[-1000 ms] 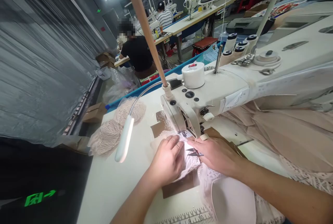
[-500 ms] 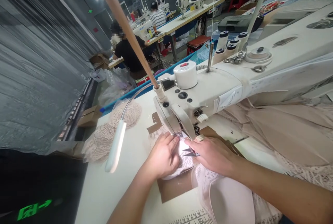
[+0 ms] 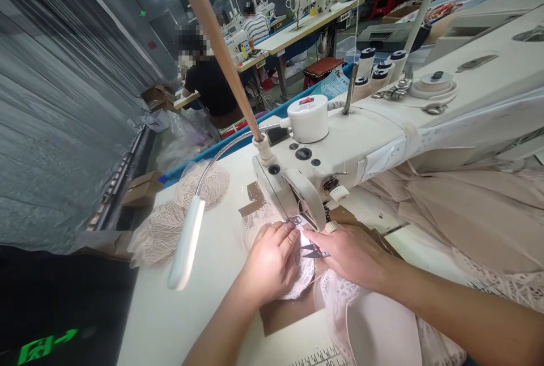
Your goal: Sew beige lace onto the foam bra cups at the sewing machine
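My left hand (image 3: 272,261) lies palm down on a piece of pale lace fabric (image 3: 304,278), its fingers flat and close to the presser foot (image 3: 293,220) of a sewing machine (image 3: 361,133). In my right hand (image 3: 355,255) is a pair of thread snips (image 3: 313,251), blades pointing left over the lace, while the index finger reaches toward the needle area. The snips' handles are hidden in the palm. Below my right hand, more lace and a smooth beige bra cup (image 3: 382,329) hang toward the table's front edge.
Two beige lace cups (image 3: 202,184) lie at the left on the white table (image 3: 157,309). A bendable lamp (image 3: 187,244) arches over that side. Beige fabric (image 3: 459,213) is heaped at the right. Thread cones (image 3: 366,63) stand behind the machine. Two people sit at machines farther back.
My left hand has turned a little and its thumb is now tucked out of sight. The lace under it has shifted slightly. My right hand keeps the snips in nearly the same place.
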Motion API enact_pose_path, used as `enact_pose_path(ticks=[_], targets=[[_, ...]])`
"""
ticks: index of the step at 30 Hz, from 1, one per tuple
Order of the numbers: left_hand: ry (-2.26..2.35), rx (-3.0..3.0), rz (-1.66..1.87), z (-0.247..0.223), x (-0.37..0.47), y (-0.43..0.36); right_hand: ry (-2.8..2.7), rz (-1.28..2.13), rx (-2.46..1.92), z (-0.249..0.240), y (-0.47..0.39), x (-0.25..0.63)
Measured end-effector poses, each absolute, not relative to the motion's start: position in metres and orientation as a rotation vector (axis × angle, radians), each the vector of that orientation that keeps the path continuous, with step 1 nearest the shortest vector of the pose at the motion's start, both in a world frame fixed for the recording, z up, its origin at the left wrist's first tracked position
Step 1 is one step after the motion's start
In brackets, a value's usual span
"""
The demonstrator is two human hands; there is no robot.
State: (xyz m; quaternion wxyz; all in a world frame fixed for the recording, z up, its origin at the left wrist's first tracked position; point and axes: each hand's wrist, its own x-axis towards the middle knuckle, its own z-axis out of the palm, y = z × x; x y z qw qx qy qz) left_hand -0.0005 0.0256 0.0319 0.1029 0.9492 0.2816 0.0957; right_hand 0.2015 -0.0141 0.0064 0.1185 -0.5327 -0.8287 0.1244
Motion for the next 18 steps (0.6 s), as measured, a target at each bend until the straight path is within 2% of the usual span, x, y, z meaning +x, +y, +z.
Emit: enact_pose_path(ticks=[11, 18], targets=[[0.877, 2.813, 0.310, 0.026, -0.001, 0.032, -2.456, 0.274, -1.577, 0.005, -0.012, 0.201], [0.980, 2.843, 0.252, 0.024, -0.004, 0.037, -2.515, 0.344, -1.634, 0.010, -0.012, 0.195]])
